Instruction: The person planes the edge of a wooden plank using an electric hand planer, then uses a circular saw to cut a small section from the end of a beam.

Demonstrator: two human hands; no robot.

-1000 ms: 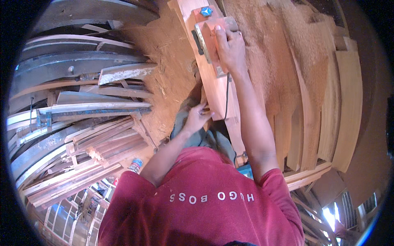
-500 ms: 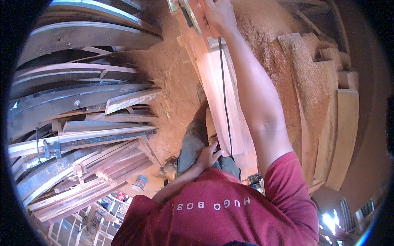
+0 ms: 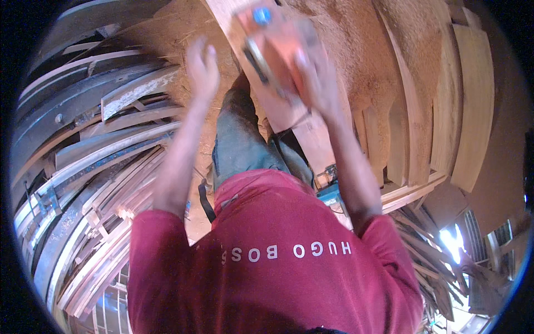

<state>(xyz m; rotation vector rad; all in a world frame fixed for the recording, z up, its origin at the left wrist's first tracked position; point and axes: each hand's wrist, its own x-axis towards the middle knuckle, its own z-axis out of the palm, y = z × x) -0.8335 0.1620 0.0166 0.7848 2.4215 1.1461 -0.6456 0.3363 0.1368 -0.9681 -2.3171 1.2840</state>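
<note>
- Planer [image 3: 281, 53] over the board [image 3: 314, 146]: best held flat, evenly pressed.
- Right hand [image 3: 318, 83]: fingers grasp it.
- Left hand [image 3: 202, 71], left of the board: fingers loose, empty.

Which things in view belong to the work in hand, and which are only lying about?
In use:
- boxy red power tool, held in the right hand
- long pale wooden board beneath it

Seemingly lying about:
- thin pinkish wooden strips, left
- long tan plank, far right
</note>
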